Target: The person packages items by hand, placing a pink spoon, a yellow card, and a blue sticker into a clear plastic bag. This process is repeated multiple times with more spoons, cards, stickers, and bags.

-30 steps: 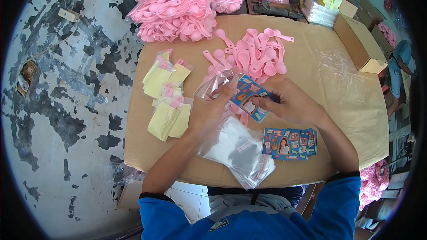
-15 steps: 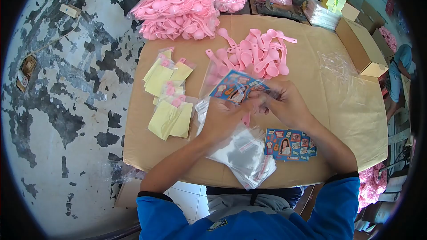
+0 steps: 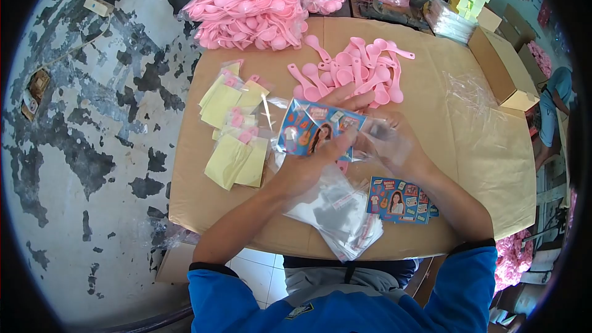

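My left hand grips a clear plastic bag with a blue printed card in it, the thumb on top and the fingers behind. At the bag's right end is my right hand, its fingers closed on the clear plastic and slightly blurred. Beneath my hands lies a stack of clear plastic bags. To its right is a small pile of blue printed cards. Loose pink measuring spoons lie just beyond my hands. A bit of pink shows under the held bag.
Bagged yellow cards with pink pieces lie at the table's left. A big heap of bagged pink spoons stands at the back. A cardboard box and crumpled clear plastic are at the right. Another person sits far right.
The card in its bag has turned flatter toward me and moved slightly left and down. My left fingers have spread behind it, and my right hand has shifted to the bag's right end.
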A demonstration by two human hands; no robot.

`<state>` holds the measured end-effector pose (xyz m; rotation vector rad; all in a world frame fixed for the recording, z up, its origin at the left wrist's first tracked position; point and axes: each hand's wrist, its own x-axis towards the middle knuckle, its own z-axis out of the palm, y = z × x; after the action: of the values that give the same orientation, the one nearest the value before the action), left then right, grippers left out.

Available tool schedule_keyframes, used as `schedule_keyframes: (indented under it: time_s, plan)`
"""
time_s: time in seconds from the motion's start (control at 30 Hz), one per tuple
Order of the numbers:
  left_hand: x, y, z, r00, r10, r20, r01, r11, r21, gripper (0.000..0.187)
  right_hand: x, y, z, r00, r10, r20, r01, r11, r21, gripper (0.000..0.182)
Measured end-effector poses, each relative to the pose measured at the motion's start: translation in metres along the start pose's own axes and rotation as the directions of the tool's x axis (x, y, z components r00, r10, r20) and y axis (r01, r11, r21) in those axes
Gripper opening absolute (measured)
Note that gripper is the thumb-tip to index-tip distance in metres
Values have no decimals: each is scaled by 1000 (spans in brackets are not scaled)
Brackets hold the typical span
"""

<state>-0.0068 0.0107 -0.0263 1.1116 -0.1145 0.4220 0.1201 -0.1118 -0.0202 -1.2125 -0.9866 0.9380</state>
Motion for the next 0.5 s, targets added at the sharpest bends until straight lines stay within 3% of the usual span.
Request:
schedule_keyframes:
  time_s: [0.17,0.23,0.27,0.33,0.4,0.5]
  plan:
    - [-3,5,5,994,-76,-79,72,996,-52,42,0,-10,6,998,-53,-13,53,998,-30,19]
    - [-6,9,7,997,-10,-83,24,984,179,39,-6,-10,9,995,-89,-37,90,995,34,18]
    - [-7,9,8,997,22,-79,2,957,291,37,-4,-10,7,998,-20,-61,20,1000,7,19]
    - [-5,-1,2,976,38,-215,-12,992,122,32,0,-9,0,986,116,-121,-121,992,-40,21]
    - [-2,-4,-2,943,49,-330,-27,997,71,30,3,-1,-7,984,102,-148,-112,992,-57,23]
    - [3,7,-5,888,57,-456,38,980,197,25,4,-5,-5,992,-4,-127,-10,994,-111,22]
